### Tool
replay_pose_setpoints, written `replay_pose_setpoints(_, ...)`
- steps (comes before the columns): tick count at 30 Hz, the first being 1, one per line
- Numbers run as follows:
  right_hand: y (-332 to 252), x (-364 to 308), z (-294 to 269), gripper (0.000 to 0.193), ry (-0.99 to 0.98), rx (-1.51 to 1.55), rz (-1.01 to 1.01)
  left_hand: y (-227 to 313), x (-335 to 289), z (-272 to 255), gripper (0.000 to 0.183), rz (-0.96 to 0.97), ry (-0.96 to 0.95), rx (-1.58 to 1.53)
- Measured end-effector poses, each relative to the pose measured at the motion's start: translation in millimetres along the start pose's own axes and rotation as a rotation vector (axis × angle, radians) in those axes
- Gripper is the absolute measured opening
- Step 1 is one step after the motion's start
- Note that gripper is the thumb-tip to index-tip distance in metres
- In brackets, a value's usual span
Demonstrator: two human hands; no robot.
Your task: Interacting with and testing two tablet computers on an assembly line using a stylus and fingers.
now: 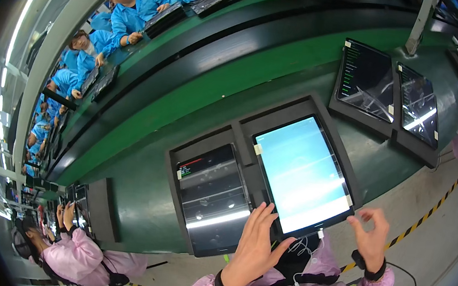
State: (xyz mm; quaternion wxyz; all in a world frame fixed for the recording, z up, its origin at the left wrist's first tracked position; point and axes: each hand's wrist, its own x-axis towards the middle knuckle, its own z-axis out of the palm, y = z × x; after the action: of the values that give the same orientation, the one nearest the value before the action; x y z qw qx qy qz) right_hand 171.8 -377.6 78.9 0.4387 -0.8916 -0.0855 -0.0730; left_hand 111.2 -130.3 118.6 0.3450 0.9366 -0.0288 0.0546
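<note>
A tablet with a bright, pale blue screen [304, 177] lies in the right compartment of a dark foam tray [308, 104]. A white cable [321, 234] meets its near edge. My left hand [256, 245] is stretched out by the near left corner of this tablet, thumb apart from the fingers, holding nothing. Beside the near right corner is my right hand [372, 234], fingers curved and apart with nothing between them; I cannot tell whether its thumb touches the tablet. A second tablet with a dark screen [214, 198] and small coloured text fills the left compartment.
Another foam tray [359, 119] with two dark tablets [367, 77] stands at the far right, near a metal post [422, 26]. A person in pink [78, 256] works at the left, another at the right edge. Several people in blue [136, 11] sit across the green bench [139, 189].
</note>
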Motion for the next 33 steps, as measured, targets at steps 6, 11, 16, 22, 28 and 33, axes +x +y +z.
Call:
replay_pose_setpoints(6, -4.2, -14.3, 10.8, 0.019, -0.272, 0.185, 0.197, -1.6, 9.3, 20.1, 0.059, 0.019, -0.047, 0.067)
replay_pose_setpoints(11, -5.8, -22.3, 24.5, 0.02, -0.454, 0.336, 0.114, -6.0, 10.8, 21.1, 0.057, -0.016, 0.009, 0.067)
replay_pose_setpoints(16, -5.6, -25.9, 30.8, 0.018, -0.461, 0.36, 0.11, -5.0, 14.2, 27.1, 0.059, 0.0, -0.057, 0.104)
replay_pose_setpoints(22, -5.9, -26.6, 31.6, 0.018, -0.441, 0.384, 0.138, 8.4, 7.2, 27.5, 0.055, 0.107, -0.054, -0.079)
replay_pose_setpoints(28, -8.6, -25.4, 32.1, 0.02, -0.431, 0.348, 0.108, 1.1, -12.2, 20.6, 0.041, 0.083, -0.058, -0.001)
replay_pose_setpoints(33, -7.5, -29.7, 33.9, 0.019, -0.467, 0.365, 0.193, 0.0, -16.6, 31.7, 0.049, 0.105, 0.047, 0.038)
